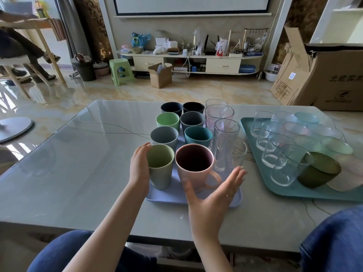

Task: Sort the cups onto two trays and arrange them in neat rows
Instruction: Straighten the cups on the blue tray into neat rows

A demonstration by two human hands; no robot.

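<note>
A lilac tray (170, 196) in front of me carries two rows of opaque cups and a row of tall clear glasses (225, 142) along its right side. My left hand (139, 168) rests flat against the left side of the nearest pale green cup (160, 167). The pink mug (193, 165) stands beside that cup, its handle pointing right. My right hand (215, 195) hovers spread, palm up, just below and to the right of the mug's handle, holding nothing. A teal tray (294, 191) on the right holds clear glass mugs, frosted tumblers and a dark green glass bowl (319, 170).
The trays sit on a glossy grey table (78, 163) whose front edge is near my knees. A large cardboard box (334, 79) stands beyond the table's right corner. A person sits at the far left by a wooden table.
</note>
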